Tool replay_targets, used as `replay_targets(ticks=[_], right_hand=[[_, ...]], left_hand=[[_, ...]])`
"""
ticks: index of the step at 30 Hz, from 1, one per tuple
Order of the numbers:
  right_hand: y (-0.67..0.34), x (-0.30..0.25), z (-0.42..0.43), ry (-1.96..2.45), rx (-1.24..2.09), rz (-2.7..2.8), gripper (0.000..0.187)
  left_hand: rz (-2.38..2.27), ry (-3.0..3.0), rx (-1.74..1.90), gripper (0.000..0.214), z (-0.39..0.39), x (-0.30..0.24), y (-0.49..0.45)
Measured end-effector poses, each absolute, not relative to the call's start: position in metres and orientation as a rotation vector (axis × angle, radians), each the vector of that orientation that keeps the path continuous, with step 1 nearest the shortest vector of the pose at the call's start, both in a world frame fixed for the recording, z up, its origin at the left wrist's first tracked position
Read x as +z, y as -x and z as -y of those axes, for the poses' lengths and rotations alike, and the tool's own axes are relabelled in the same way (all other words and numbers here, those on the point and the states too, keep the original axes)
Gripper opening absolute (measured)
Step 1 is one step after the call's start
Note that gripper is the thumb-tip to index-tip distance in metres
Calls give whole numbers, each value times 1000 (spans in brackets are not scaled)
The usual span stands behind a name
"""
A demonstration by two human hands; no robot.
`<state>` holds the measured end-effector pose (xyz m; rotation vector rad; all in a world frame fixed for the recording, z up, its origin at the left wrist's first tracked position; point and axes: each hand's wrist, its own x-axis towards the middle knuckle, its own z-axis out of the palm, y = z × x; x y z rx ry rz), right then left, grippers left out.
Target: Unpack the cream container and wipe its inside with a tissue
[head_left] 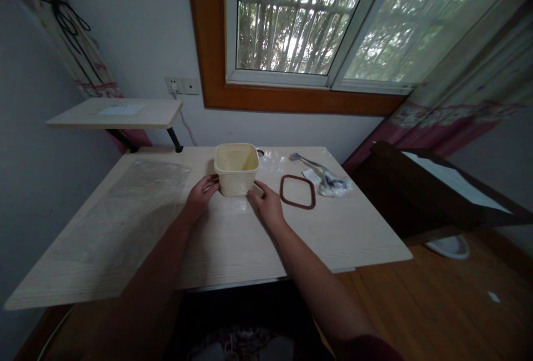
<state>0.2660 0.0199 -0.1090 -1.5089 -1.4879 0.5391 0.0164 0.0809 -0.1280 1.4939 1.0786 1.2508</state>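
Observation:
A cream plastic bin [238, 182] with rounded corners and a ribbed lower wall stands upright on the table, its open top facing up. My left hand [202, 194] holds its left side, fingers curled at the wall. On the opposite side my right hand [267, 205] grips the lower right wall, with the thumb near the front corner. Right of that hand lies a flat brown square frame [298, 206] with rounded corners. The fingers behind the bin are partly hidden.
A clear plastic sheet [137, 211] covers the table's left part. At the right lie a cable-like bundle in clear wrap [333, 185] and a white paper slip [311, 176]. A raised shelf [83, 114] stands at the back left. A dark brown piece of furniture [387, 200] is beyond the right edge.

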Motion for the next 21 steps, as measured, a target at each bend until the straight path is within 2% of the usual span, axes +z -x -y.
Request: replay_targets(ticks=[7, 11, 17, 21], right_hand=[[-280, -106, -14, 1422, 346, 1347, 24], [-280, -107, -15, 1474, 473, 1285, 17], [-279, -112, -18, 1473, 315, 1414, 29], [-280, -114, -17, 1500, 419, 1429, 22]], left_hand=[[-1580, -1796, 1317, 33, -84, -111, 9], [-1861, -2102, 1066, 30, -86, -94, 36], [-2211, -2113, 615, 54, -72, -88, 67], [-2250, -2151, 402, 42, -61, -86, 76]])
